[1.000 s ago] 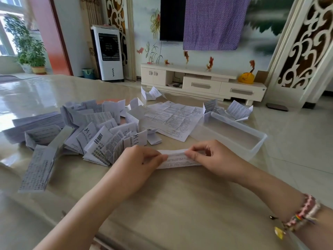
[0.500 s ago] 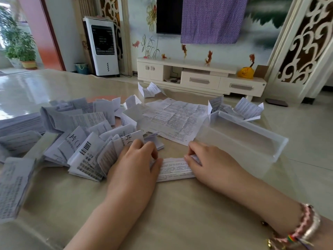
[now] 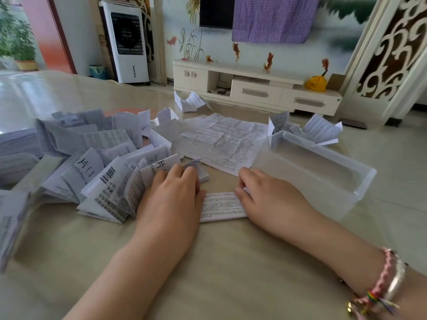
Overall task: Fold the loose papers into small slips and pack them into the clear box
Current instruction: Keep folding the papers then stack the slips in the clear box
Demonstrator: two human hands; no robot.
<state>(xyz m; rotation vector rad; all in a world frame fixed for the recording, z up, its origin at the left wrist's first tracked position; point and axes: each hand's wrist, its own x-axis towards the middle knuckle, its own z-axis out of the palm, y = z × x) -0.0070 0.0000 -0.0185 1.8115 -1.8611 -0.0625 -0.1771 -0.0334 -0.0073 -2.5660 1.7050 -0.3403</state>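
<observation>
Folded slip (image 3: pixel 221 205) is lying flat on table (image 3: pixel 231 273); left hand (image 3: pixel 172 202) is pressing one end, fingers straight; right hand (image 3: pixel 265 199) is pinching the other, beside clear box (image 3: pixel 360 190).

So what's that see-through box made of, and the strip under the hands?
The clear box looks like thin, slightly frosted plastic: the table shows through its walls, and its rim catches the light. The strip looks like thin matte printed paper, white with tiny text and sharp fold edges.
</observation>
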